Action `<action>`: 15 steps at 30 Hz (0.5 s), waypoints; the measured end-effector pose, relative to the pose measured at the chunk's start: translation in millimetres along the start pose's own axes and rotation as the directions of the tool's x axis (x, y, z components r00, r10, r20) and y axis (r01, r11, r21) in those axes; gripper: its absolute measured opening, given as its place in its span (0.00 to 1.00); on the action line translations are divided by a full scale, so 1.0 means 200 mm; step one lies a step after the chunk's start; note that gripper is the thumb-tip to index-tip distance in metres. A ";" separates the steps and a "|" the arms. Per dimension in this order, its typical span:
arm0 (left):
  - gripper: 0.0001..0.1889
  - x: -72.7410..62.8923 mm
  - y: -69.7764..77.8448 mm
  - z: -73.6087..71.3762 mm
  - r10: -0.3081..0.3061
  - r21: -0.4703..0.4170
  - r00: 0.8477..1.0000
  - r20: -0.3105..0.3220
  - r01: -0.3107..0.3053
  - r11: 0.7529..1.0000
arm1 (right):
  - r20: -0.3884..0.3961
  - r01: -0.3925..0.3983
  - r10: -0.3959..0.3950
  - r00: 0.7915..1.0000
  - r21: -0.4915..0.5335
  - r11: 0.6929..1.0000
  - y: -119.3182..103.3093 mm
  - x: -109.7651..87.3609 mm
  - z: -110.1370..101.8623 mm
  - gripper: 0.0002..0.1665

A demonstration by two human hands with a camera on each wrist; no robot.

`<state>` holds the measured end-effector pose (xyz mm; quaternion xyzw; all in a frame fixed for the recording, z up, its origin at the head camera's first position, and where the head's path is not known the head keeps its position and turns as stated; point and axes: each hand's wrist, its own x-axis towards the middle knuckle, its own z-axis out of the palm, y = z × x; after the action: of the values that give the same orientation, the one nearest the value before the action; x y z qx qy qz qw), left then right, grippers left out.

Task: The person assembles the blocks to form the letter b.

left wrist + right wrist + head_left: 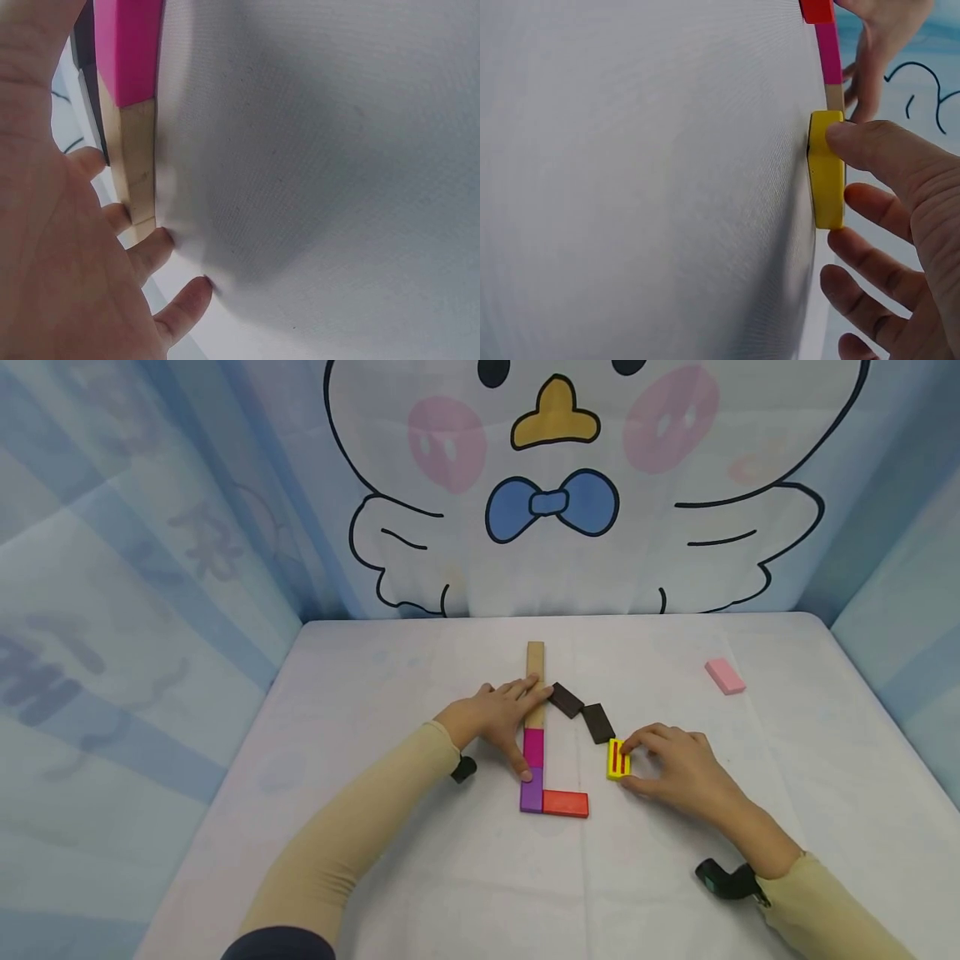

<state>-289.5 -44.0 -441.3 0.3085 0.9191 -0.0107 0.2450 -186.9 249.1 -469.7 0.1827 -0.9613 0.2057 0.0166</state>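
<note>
In the head view, small rectangular blocks form a line on the table. My left hand (497, 714) lies over its left side with fingers spread, fingertips at the wooden blocks (535, 660) and a dark brown block (566, 700), thumb at the purple block (531, 795). Between purple and wood sits a magenta block (533, 747). A red block (566, 804) extends right from the purple one. Between thumb and finger my right hand (678, 768) pinches a yellow block with red stripes (617, 760), below a second dark brown block (598, 723).
A pink block (725, 677) lies alone at the far right of the white-covered table (420, 660). Behind the table hangs a printed cloth (285, 460) with a cartoon figure. Black wrist cameras (726, 880) are worn on both arms.
</note>
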 end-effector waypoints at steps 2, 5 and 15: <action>0.76 0.00 0.00 0.00 0.001 -0.001 1.000 0.000 -0.001 1.000 | 0.000 -0.004 0.004 1.000 -0.003 1.000 0.00 0.00 0.00 0.19; 0.76 0.00 0.00 0.00 -0.001 -0.001 1.000 0.001 0.001 1.000 | 0.002 -0.004 0.004 1.000 -0.004 1.000 0.00 0.00 -0.01 0.19; 0.76 -0.01 0.00 0.00 0.003 0.001 1.000 0.002 -0.003 1.000 | 0.001 -0.014 0.014 1.000 -0.009 1.000 0.03 0.00 -0.02 0.20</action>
<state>-288.6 -44.1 -440.1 0.3101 0.9183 -0.0112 0.2458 -188.8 255.1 -469.0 0.1760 -0.9634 0.2015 0.0155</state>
